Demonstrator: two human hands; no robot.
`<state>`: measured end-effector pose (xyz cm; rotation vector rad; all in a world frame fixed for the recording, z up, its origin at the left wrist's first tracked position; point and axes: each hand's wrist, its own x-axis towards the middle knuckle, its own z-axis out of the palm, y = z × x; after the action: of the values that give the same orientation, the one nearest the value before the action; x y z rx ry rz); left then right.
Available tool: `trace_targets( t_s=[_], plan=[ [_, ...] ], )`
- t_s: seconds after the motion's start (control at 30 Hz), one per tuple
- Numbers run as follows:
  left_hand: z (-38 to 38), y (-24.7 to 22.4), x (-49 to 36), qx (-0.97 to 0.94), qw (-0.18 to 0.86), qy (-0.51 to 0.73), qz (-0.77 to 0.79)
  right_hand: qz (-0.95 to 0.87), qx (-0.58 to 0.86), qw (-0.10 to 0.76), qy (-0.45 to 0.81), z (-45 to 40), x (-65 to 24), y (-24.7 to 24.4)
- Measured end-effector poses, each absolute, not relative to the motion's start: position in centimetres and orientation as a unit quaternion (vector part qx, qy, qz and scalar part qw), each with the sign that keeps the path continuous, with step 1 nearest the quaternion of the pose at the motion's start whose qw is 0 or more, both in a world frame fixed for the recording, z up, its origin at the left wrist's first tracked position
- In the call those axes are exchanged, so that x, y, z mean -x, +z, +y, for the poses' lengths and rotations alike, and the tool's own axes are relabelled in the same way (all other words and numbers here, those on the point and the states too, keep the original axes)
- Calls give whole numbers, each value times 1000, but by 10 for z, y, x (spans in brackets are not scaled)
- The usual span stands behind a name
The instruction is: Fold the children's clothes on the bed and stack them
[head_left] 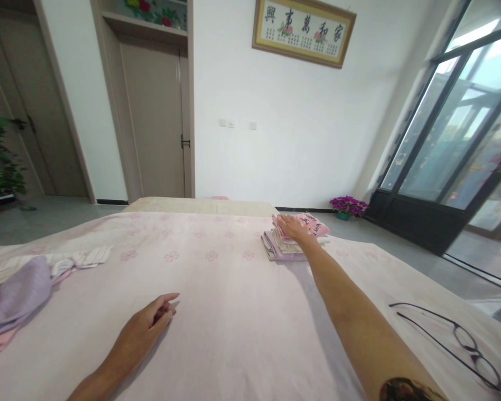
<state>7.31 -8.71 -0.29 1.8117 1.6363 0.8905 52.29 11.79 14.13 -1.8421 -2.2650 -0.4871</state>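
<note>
My right hand [291,226] reaches far forward and lies flat on a pink printed garment [313,224], the top piece of a stack of folded clothes [284,253]. Beneath the pink piece, cream and lilac layers show at the stack's front. Above the sheet at the lower left, my left hand [152,317] holds nothing; its index finger is stretched out and the other fingers are partly bent. Farther left lies a loose heap of clothes, with a lilac garment [19,295] over a pink one [0,341] and a striped cream one [87,256] behind.
A pale pink flowered sheet [217,334] covers the surface under both hands. Black-framed glasses [467,342] lie at the right, near my right forearm. Beyond the far edge stand a white wall, a pot of purple flowers [348,206] and a glass door [426,150].
</note>
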Motion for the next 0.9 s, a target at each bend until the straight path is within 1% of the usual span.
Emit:
trace_targets(
  t_s=[0.07,0.1,0.2,0.23,0.27,0.33,0.4,0.47,0.5,0.57,0.63,0.73,0.8,0.83,0.9],
  plan=[
    [-90,3,-76,-671,269,335,605,-755,623,113,-172,113,-516,149],
    [-91,6,-78,-670,269,339,603,-747,625,140,-180,109,-510,150],
    [-94,14,-81,-665,261,354,603,-741,583,267,-198,86,-479,138],
    [-94,15,-81,-663,258,361,603,-762,548,292,-185,74,-467,128],
    [-94,16,-81,-659,256,369,603,-799,511,279,-151,59,-453,116],
    [-92,16,-79,-647,253,391,603,-854,472,204,-74,25,-429,86],
    [-89,14,-75,-627,243,415,612,-865,485,123,-36,-10,-412,54],
    [-86,12,-68,-605,212,432,634,-859,509,50,-5,-38,-403,27],
    [-85,12,-63,-598,184,435,647,-852,522,35,-1,-49,-401,17],
    [-83,14,-49,-595,100,427,673,-840,540,43,-20,-63,-399,3],
    [-83,19,-30,-581,-10,403,707,-836,542,70,-47,-70,-399,-4],
    [-87,29,9,-494,-152,366,774,-831,543,102,-72,-73,-397,-5],
    [-91,35,38,-422,-193,349,814,-826,549,106,-78,-73,-395,-3],
    [-94,36,53,-392,-194,343,831,-824,552,105,-78,-74,-394,-2],
    [-101,39,81,-350,-159,342,857,-821,557,103,-76,-74,-392,-1]
  ],
)
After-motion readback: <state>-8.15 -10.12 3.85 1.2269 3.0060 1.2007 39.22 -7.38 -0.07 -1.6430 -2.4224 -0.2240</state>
